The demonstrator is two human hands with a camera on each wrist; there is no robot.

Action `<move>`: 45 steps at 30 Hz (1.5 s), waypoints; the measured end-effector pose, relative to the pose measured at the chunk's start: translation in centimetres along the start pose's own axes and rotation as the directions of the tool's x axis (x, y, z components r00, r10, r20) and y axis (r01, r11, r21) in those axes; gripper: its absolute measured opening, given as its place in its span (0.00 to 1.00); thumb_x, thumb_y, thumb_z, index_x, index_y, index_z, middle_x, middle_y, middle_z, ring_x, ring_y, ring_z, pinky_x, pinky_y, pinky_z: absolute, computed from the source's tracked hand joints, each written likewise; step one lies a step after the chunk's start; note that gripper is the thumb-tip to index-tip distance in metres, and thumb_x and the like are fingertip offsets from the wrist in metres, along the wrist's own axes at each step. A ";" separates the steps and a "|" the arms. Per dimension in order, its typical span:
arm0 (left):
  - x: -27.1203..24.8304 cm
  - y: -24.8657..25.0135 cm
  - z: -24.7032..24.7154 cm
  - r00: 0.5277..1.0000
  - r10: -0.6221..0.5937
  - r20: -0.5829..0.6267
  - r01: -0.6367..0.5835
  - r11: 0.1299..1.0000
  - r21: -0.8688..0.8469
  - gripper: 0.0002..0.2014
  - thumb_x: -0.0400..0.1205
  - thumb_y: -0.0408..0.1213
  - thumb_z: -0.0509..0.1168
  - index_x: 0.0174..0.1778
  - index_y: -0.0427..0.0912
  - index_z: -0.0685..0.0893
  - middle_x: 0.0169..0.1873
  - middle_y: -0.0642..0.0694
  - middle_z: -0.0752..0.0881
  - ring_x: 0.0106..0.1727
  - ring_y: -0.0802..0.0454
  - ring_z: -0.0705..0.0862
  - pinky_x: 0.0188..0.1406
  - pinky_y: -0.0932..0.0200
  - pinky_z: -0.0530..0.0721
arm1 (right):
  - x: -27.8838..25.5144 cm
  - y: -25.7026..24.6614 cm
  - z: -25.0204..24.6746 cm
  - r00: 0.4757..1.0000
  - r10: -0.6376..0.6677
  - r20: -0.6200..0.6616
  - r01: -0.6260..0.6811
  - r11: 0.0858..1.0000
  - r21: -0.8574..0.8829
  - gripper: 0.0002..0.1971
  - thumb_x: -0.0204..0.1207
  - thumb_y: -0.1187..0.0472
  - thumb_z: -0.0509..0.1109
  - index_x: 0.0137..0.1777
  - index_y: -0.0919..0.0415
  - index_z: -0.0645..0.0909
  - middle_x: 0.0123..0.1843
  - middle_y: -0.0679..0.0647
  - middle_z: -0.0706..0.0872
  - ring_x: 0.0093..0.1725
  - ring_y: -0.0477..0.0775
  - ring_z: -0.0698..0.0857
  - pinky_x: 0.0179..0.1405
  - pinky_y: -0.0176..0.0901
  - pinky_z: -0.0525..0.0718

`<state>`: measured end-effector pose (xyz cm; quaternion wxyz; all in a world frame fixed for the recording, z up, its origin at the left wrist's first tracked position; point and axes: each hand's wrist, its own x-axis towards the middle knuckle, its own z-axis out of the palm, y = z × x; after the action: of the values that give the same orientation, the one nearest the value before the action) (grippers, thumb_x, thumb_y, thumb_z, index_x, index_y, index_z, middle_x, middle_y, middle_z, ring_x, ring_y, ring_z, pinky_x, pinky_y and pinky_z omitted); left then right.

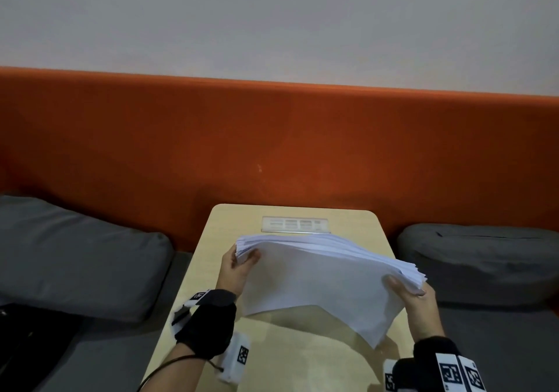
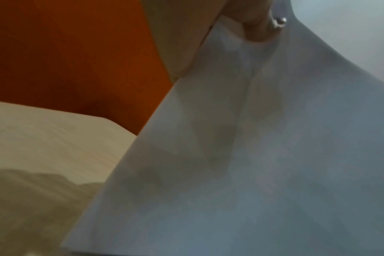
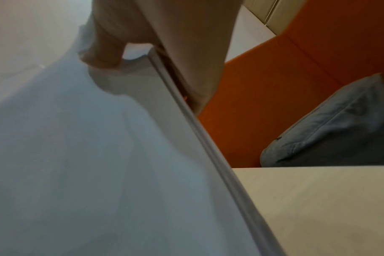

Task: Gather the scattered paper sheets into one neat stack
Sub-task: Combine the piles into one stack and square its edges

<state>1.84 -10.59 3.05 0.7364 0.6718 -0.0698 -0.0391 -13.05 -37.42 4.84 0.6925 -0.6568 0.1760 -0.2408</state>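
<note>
A thick stack of white paper sheets [image 1: 320,276] is held up off the light wooden table [image 1: 211,316], tilted with its near edge hanging down. My left hand [image 1: 239,263] grips the stack's upper left corner, thumb on the near face. My right hand [image 1: 414,293] grips the right edge, thumb on top. In the left wrist view the paper sheets [image 2: 252,155] fill the right side, with my fingers [image 2: 259,26] pressed on them. The right wrist view shows the stack's edge [image 3: 186,112] pinched by my right hand [image 3: 143,48]. The sheet edges fan out slightly at both grips.
An orange padded backrest [image 1: 272,137] runs behind the table. Grey cushions lie left [image 1: 75,255] and right [image 1: 484,261]. A small white socket panel [image 1: 295,224] is set into the table's far end. A dark object [image 1: 24,346] sits at the lower left.
</note>
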 end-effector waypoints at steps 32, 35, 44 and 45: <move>0.5 2.8 0.3 0.985 0.172 0.006 -0.172 0.985 0.019 0.19 0.69 0.16 0.71 0.45 0.42 0.77 0.40 0.47 0.83 0.38 0.63 0.84 0.37 0.76 0.81 | -0.2 -1.6 2.1 0.987 -0.158 -0.027 0.158 0.987 0.005 0.17 0.65 0.71 0.79 0.47 0.51 0.81 0.41 0.46 0.89 0.37 0.31 0.86 0.34 0.24 0.83; 0.5 1.8 -0.6 0.991 0.132 0.024 -0.132 0.991 0.026 0.25 0.67 0.17 0.73 0.54 0.42 0.73 0.44 0.49 0.82 0.45 0.57 0.82 0.40 0.75 0.82 | 0.2 -1.5 2.4 0.989 -0.146 -0.006 0.146 0.989 -0.007 0.23 0.55 0.52 0.79 0.51 0.52 0.80 0.48 0.49 0.85 0.40 0.32 0.85 0.36 0.23 0.82; 1.2 0.8 -1.1 0.991 0.125 0.053 -0.122 0.992 -0.043 0.34 0.64 0.18 0.76 0.61 0.42 0.70 0.49 0.47 0.79 0.51 0.48 0.80 0.46 0.72 0.84 | 0.4 -1.0 4.2 0.946 -0.208 -0.247 0.195 0.978 -0.079 0.14 0.66 0.52 0.67 0.51 0.53 0.80 0.54 0.54 0.82 0.51 0.50 0.79 0.47 0.35 0.75; 1.2 0.8 -1.2 0.991 0.124 0.058 -0.121 0.991 -0.050 0.34 0.64 0.20 0.77 0.61 0.43 0.70 0.48 0.47 0.79 0.52 0.47 0.80 0.45 0.72 0.84 | 0.4 -1.0 4.0 0.942 -0.229 -0.247 0.210 0.973 -0.099 0.11 0.66 0.53 0.66 0.50 0.49 0.81 0.54 0.53 0.83 0.52 0.50 0.79 0.49 0.35 0.76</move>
<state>3.20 -9.47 3.80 0.7502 0.6477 -0.1325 -0.0159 -10.61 -34.35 6.20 0.6088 -0.6600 0.1982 -0.3931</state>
